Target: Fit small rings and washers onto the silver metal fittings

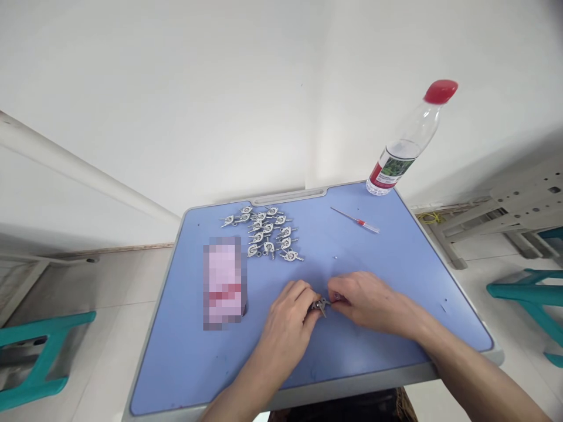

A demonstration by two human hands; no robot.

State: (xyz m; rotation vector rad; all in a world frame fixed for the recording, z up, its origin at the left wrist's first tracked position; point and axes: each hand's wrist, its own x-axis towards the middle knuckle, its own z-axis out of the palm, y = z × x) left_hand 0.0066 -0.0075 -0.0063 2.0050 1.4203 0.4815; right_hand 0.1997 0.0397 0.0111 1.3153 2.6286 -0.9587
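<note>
Near the table's front edge, my left hand [292, 313] pinches a small silver metal part [321, 305] with a flat plate and thin prongs. Close against its right side, my right hand [363, 299] has its fingers curled shut. What those fingers grip is mostly hidden; one prong of the part runs up to them. Several similar metal parts [267, 228] lie in loose rows at the back left of the table. A thin screwdriver [355, 220] with a red and clear handle rests at the back right.
The blue table [373, 363] has a raised grey rim. A pixelated pinkish rectangular object [224, 281] lies on its left side. A red-capped bottle [398, 158] stands at the back right corner. Tiny bits dot the surface. Green stools [523, 290] flank the table; a white wall is behind.
</note>
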